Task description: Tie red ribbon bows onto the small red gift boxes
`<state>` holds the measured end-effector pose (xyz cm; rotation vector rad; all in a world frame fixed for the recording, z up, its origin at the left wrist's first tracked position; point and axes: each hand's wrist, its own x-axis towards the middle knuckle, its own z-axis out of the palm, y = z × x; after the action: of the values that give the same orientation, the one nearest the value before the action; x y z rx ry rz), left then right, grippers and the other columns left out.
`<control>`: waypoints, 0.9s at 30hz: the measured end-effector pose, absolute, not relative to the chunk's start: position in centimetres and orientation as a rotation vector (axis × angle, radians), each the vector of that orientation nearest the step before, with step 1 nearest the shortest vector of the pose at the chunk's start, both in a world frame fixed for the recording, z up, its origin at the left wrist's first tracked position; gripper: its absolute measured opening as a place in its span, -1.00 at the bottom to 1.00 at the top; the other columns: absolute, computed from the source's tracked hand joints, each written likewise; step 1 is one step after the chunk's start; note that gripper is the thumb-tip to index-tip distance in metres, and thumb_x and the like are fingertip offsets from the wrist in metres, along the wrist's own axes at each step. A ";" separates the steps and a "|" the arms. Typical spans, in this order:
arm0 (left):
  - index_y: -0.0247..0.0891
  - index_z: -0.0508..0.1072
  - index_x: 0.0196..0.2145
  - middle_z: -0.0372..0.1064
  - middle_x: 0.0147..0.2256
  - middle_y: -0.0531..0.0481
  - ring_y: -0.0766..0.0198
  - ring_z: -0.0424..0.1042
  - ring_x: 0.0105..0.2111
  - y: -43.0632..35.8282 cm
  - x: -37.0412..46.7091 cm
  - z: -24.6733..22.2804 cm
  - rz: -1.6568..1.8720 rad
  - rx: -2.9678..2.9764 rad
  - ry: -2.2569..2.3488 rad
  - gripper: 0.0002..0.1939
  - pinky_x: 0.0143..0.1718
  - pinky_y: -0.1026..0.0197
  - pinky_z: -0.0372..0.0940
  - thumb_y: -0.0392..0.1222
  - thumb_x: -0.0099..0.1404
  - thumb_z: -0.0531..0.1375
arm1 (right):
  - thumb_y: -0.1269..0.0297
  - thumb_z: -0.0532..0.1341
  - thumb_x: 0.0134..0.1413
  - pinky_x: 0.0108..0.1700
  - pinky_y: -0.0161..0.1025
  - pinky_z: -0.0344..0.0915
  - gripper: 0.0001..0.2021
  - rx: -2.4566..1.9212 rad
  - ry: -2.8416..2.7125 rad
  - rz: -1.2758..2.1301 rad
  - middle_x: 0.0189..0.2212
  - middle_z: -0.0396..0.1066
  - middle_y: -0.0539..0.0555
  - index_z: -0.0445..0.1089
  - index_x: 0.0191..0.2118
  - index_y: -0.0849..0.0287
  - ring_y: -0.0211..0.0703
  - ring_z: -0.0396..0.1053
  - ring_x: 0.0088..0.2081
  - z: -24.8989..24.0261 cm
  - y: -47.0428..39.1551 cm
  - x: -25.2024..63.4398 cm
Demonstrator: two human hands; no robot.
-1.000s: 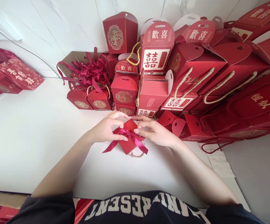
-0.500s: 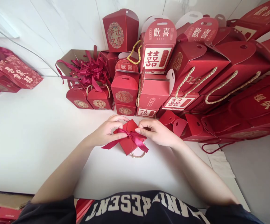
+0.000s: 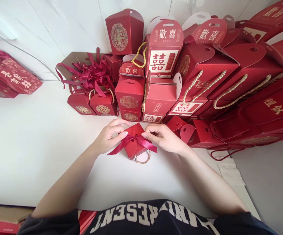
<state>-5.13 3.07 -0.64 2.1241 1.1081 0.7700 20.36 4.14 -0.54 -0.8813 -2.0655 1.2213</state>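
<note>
A small red gift box [image 3: 137, 150] sits in front of me on the white table, turned corner-on, with its flaps folded over the top. A dark pink satin ribbon [image 3: 145, 142] is tied across it, its tails spreading left and right. My left hand [image 3: 111, 136] is at the box's left side, thumb and fingers closed on the ribbon near the knot. On the other side, my right hand [image 3: 161, 137] pinches the ribbon between thumb and curled forefinger. A twisted gold cord handle [image 3: 144, 162] loops out from the box's near side onto the table.
Stacked red gift boxes [image 3: 129, 95] stand along the wall behind my hands. An open carton of loose ribbons [image 3: 96, 73] is at back left. More red bags [image 3: 16, 76] lie far left. Large corded boxes [image 3: 205, 85] crowd the right.
My left thumb has drawn back from the knot toward the left. The small box has turned and tilted slightly, and the right ribbon tail now points further outward.
</note>
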 end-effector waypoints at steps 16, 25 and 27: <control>-0.25 0.29 -0.68 0.57 -0.32 -0.01 0.13 0.47 -0.22 3.5 -2.9 -1.1 0.780 2.308 1.250 -0.51 -0.16 0.10 0.33 0.13 0.06 0.39 | 0.24 0.23 0.22 -0.31 -0.32 0.10 -0.68 -0.917 -2.250 0.954 -0.46 0.16 -0.07 0.22 -0.53 0.18 -0.30 0.17 -0.41 0.6 5.2 18.9; -0.20 0.52 -0.52 0.57 -0.30 -0.02 0.12 0.48 -0.22 3.3 -3.2 -1.1 0.681 2.279 1.317 -0.66 -0.09 0.09 0.33 0.13 0.04 0.39 | 0.30 0.17 0.25 -0.27 -0.29 0.13 -0.66 -0.974 -2.165 1.007 -0.45 0.16 -0.05 0.14 -0.55 0.17 -0.27 0.17 -0.40 -0.3 5.0 19.3; -0.21 0.51 -0.55 0.57 -0.28 -0.03 0.11 0.47 -0.22 3.3 -3.4 -1.0 0.656 2.296 1.341 -0.63 -0.09 0.09 0.32 0.16 0.01 0.40 | 0.31 0.17 0.25 -0.26 -0.29 0.13 -0.65 -0.981 -2.167 0.995 -0.47 0.16 -0.05 0.12 -0.56 0.17 -0.26 0.18 -0.40 -0.2 4.9 19.3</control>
<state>-3.36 3.31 -0.95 2.2963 1.3411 0.6557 19.28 4.91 -0.17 -0.9814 -2.1670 0.9954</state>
